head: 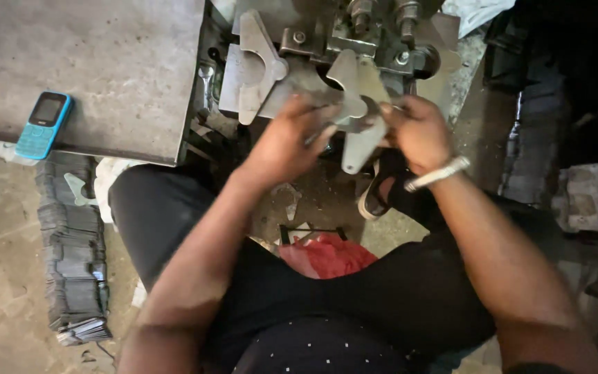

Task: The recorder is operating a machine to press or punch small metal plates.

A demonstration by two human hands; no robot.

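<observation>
Both hands on a flat metal plate [359, 114] at the press.
Left hand [286, 142] and right hand [418, 130] fingers pinch it; blue phone [43, 125] at nine o'clock.

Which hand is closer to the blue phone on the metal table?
Left. The left hand is on the phone's side of the grey metal piece; the right hand is beyond it, farther from the blue phone.
</observation>
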